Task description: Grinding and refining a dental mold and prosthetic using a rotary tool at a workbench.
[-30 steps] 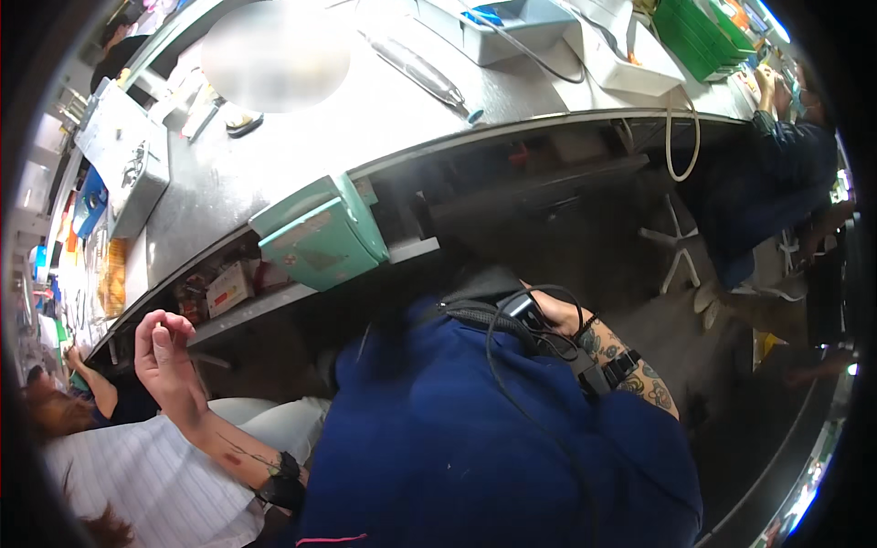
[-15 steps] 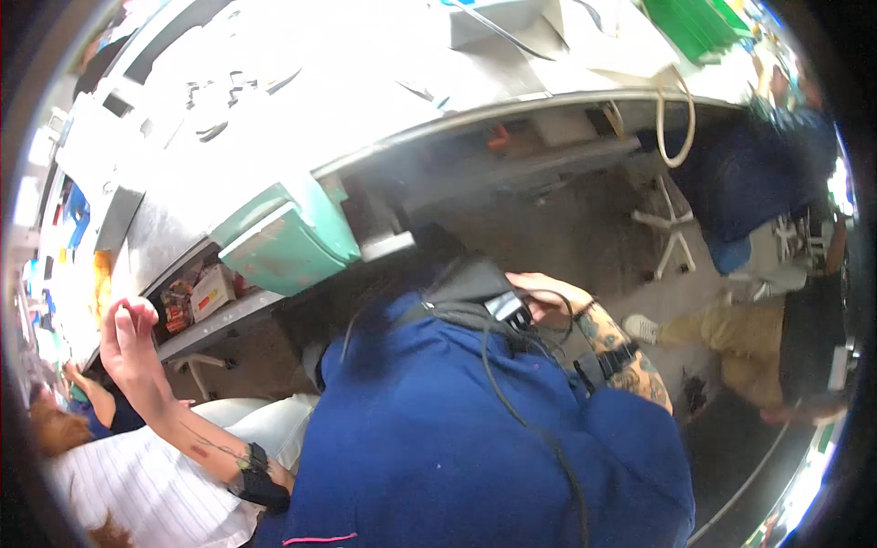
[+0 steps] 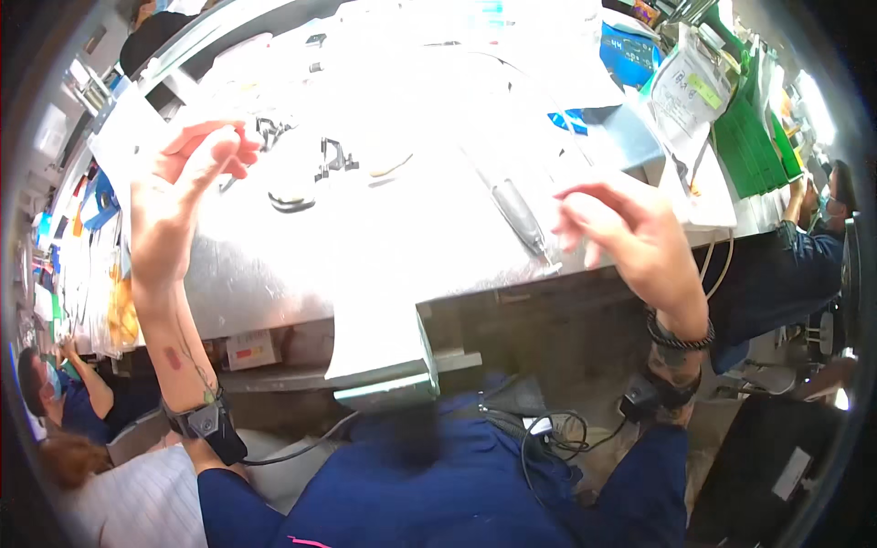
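My left hand (image 3: pixel 187 196) hovers over the left part of the bright worktable (image 3: pixel 265 292), fingers loosely bent, nothing visible in them. Close by it lie small black parts (image 3: pixel 269 130), a black bracket-like piece (image 3: pixel 335 161) and a black curved item (image 3: pixel 292 201). On the right, my right hand (image 3: pixel 639 239) hangs above the table's near edge with half-curled fingers and no object visible in it. To its left, a slim tool with a grey handle (image 3: pixel 517 215) lies slanted on the surface. Glare washes out much of the tabletop.
A pale green bin (image 3: pixel 388 393) juts from the table's front edge before me. Green bins (image 3: pixel 749 137) and a bagged paper sheet (image 3: pixel 687 91) stand at back right. Co-workers sit at both sides. Cables (image 3: pixel 557 434) run from my wrist bands.
My right hand has risen from beside my waist to above the table. My left hand has moved in over the tabletop. The view has shifted, bringing more table into sight.
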Action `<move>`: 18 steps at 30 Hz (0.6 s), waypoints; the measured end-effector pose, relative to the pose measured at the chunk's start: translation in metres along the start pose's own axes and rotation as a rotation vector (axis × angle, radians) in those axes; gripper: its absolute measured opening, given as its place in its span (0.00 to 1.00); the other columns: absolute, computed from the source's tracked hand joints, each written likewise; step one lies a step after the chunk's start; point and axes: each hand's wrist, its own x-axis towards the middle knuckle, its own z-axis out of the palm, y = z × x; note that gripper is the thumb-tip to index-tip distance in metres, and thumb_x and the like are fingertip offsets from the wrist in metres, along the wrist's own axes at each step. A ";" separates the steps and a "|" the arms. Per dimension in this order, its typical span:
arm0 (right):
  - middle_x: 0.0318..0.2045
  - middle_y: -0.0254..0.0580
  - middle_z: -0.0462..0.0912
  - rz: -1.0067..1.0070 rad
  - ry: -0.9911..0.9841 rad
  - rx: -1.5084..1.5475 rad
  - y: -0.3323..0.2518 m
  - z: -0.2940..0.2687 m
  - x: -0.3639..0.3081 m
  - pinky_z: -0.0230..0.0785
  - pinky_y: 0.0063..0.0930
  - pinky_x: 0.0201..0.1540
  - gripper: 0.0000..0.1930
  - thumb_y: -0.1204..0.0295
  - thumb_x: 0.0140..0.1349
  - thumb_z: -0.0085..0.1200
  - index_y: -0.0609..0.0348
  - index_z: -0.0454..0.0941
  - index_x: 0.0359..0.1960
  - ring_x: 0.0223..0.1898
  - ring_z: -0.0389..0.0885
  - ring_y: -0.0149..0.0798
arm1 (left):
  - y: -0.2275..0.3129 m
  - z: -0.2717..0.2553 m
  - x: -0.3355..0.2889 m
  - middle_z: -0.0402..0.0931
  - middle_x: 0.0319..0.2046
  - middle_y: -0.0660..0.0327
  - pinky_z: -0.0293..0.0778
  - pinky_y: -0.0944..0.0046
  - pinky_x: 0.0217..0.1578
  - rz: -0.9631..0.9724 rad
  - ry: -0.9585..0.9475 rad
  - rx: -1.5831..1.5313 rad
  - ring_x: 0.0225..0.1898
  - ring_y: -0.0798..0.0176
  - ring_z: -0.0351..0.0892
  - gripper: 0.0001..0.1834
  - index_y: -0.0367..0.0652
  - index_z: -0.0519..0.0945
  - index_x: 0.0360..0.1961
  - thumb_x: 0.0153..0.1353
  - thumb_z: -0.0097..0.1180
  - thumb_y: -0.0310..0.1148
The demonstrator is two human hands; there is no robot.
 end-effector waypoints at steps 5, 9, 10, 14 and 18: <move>0.25 0.47 0.78 -0.406 0.084 -0.734 0.022 0.024 0.047 0.71 0.34 0.30 0.17 0.62 0.58 0.59 0.66 0.76 0.37 0.26 0.77 0.45 | -0.020 0.004 0.041 0.81 0.38 0.53 0.76 0.66 0.39 -0.036 -0.139 -0.095 0.38 0.62 0.82 0.11 0.31 0.79 0.43 0.60 0.59 0.26; 0.23 0.55 0.76 -0.419 0.162 -1.140 0.037 0.040 0.063 0.69 0.38 0.28 0.17 0.62 0.58 0.58 0.67 0.74 0.31 0.25 0.77 0.49 | -0.029 0.011 0.073 0.82 0.36 0.53 0.77 0.67 0.40 -0.047 -0.252 -0.088 0.38 0.63 0.82 0.11 0.31 0.79 0.43 0.61 0.57 0.27; 0.23 0.55 0.76 -0.427 0.160 -1.144 0.031 0.040 0.070 0.69 0.38 0.28 0.17 0.62 0.58 0.58 0.67 0.74 0.31 0.25 0.77 0.49 | -0.036 0.012 0.078 0.82 0.37 0.53 0.77 0.68 0.41 -0.049 -0.251 -0.140 0.38 0.64 0.82 0.11 0.31 0.79 0.43 0.61 0.57 0.27; 0.20 0.39 0.72 0.139 -0.008 -0.454 0.017 0.046 0.082 0.62 0.24 0.22 0.15 0.63 0.60 0.56 0.64 0.72 0.33 0.21 0.67 0.27 | -0.048 0.014 0.088 0.82 0.38 0.55 0.76 0.69 0.42 -0.082 -0.260 -0.174 0.39 0.68 0.81 0.12 0.32 0.80 0.43 0.60 0.59 0.27; 0.17 0.25 0.60 -0.164 0.299 0.346 -0.019 0.066 0.086 0.52 0.18 0.15 0.13 0.64 0.58 0.53 0.54 0.61 0.29 0.14 0.55 0.20 | -0.059 0.026 0.092 0.84 0.34 0.57 0.77 0.69 0.42 -0.040 -0.300 -0.220 0.38 0.68 0.82 0.09 0.33 0.83 0.39 0.58 0.60 0.26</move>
